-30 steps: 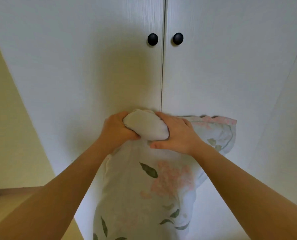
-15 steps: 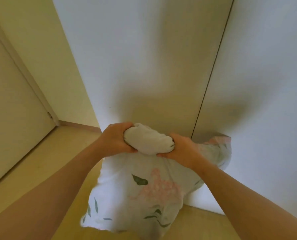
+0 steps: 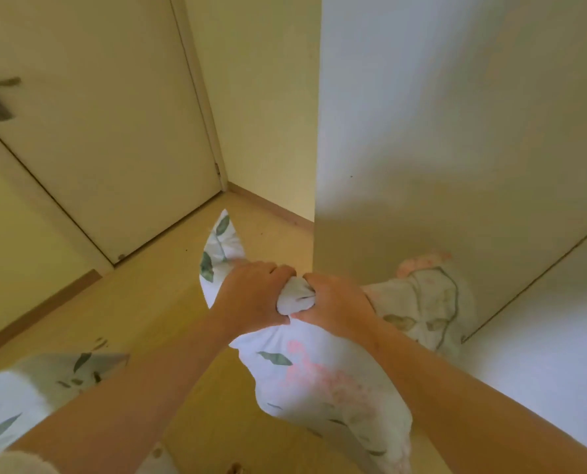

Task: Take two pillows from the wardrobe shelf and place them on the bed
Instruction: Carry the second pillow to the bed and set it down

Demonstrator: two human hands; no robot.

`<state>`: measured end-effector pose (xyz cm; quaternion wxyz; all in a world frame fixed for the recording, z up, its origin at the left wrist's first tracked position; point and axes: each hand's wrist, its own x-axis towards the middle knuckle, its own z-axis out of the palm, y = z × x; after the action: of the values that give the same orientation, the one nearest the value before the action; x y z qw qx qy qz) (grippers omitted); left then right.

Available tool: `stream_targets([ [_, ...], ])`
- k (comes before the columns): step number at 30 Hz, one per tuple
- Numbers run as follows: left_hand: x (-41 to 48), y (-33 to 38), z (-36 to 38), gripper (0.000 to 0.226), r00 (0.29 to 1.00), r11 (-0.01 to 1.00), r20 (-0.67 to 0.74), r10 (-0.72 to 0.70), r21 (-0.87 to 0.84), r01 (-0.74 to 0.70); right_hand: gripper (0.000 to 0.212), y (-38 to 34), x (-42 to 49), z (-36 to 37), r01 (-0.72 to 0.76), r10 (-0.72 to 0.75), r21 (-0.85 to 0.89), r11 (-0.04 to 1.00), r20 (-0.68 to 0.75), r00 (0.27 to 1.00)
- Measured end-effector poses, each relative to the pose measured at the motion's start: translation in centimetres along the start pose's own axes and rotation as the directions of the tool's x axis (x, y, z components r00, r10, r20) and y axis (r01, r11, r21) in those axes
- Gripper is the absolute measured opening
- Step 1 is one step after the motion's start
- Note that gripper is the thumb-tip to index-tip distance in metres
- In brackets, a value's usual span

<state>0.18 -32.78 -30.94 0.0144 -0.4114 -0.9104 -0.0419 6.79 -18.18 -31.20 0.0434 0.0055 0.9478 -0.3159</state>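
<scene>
Both the left hand (image 3: 251, 295) and the right hand (image 3: 336, 304) have their fingers curled tightly around a bunched part of the flowered pillow (image 3: 319, 381), probably so that the soft bulk hangs freely and does not slip. It hangs over the floor (image 3: 141, 319), beside the wardrobe (image 3: 439, 131); no writing is readable.

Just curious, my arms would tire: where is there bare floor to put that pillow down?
Bare floor lies between the door, the wardrobe and the floral fabric at lower left. Crowded by the wardrobe, where the pillow hangs from the left hand and right hand.
</scene>
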Motion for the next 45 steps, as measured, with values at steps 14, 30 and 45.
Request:
stream_targets([
  [14,-6.0,-18.8,0.7,0.027,0.828,0.801,0.269,-0.492,-0.234,0.552,0.038,-10.4,15.0,10.1,0.14,-0.04,-0.531,0.836,0.195,0.98],
  [30,-12.4,-46.1,-0.9,0.037,0.625,0.614,0.115,-0.772,-0.122,0.78,0.013,-29.8,38.4,22.6,0.499,-0.396,-0.441,0.746,0.308,0.865],
  [45,-15.7,-72.7,-3.3,0.03,0.216,0.2,0.121,-0.969,-0.132,0.971,0.015,-50.6,62.9,34.1,0.833,-0.63,-0.246,0.496,0.557,0.54],
])
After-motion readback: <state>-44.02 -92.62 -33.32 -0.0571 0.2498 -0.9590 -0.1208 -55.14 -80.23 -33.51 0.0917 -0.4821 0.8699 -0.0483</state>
